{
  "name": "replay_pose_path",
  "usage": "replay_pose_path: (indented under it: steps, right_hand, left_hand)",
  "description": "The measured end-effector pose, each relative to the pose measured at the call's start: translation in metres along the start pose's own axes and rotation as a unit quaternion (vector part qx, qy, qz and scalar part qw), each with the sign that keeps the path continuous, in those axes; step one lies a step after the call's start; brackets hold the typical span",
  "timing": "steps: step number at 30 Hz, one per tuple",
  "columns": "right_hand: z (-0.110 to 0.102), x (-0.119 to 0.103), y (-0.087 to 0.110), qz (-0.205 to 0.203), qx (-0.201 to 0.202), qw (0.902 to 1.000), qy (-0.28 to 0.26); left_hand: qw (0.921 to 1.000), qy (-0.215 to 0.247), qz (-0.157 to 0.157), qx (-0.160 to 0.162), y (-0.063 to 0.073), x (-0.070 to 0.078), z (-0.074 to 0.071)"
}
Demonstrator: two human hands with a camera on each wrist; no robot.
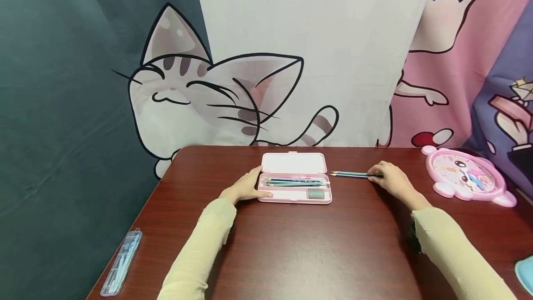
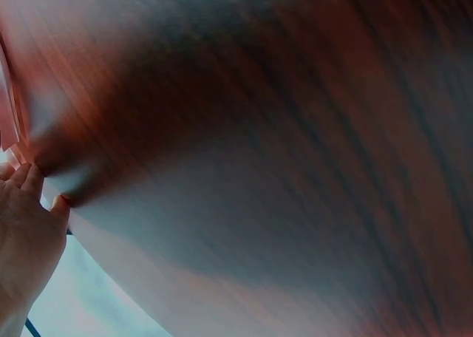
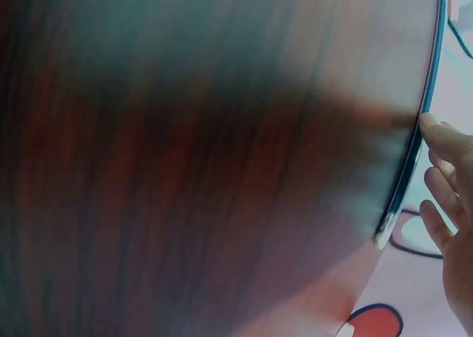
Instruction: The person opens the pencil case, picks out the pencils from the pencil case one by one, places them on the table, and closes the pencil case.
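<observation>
Head view: right fingers (image 1: 376,169) pinch pencils (image 1: 350,174), any print unreadable; left fingers (image 1: 254,173), outspread, touch a pink case (image 1: 294,201).

Glossy wood-grained table (image 1: 316,244), plastic pencil case (image 1: 294,163)

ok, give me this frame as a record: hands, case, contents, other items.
left hand: touches left end of pencil case
right hand: pinches two pencils right of case
case state: pink, lid open
case contents: more pencils, grey-green block
table right: pink clock-like item
table left edge: translucent box
</observation>
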State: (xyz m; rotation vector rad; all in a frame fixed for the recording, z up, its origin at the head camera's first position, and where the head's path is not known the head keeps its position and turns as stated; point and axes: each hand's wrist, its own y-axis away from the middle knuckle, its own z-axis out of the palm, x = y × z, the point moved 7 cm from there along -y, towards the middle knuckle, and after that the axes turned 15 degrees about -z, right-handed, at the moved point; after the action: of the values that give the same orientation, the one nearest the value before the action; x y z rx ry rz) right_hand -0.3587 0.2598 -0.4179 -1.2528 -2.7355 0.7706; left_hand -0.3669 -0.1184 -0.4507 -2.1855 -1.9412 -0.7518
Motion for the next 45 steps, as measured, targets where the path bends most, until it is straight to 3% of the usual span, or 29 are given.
replay_pose_path:
  steps: [9, 13, 17, 21, 24, 33, 45]
  right_hand:
    - [0.021, -0.035, -0.034, -0.008, 0.017, 0.9966, -0.08]
    - [0.031, -0.068, -0.055, -0.058, 0.032, 0.989, -0.133]
    - [0.044, -0.099, -0.07, -0.103, -0.006, 0.9812, -0.163]
    - [0.059, -0.118, -0.079, -0.115, -0.076, 0.98, -0.143]
    - [0.064, -0.124, -0.083, -0.119, -0.1, 0.9808, -0.118]
    - [0.067, -0.128, -0.087, -0.137, -0.086, 0.9815, -0.103]
    - [0.057, -0.144, -0.081, -0.175, -0.064, 0.9821, -0.023]
  left_hand:
    - [1.0, 0.002, -0.009, -0.001, 0.002, -0.003, -0.003]
    - [0.9999, 0.002, -0.015, -0.008, 0.003, -0.002, -0.003]
    - [0.9999, 0.004, -0.012, -0.01, 0.004, 0.0, -0.002]
    - [0.9999, 0.002, -0.008, -0.012, 0.004, 0.002, 0.0]
    - [0.9999, 0.0, -0.009, -0.013, 0.002, 0.003, 0.001]
    - [0.9996, 0.01, -0.019, -0.017, 0.0, -0.001, 0.0]
    - [0.9998, 0.012, -0.011, -0.009, 0.001, 0.001, 0.0]
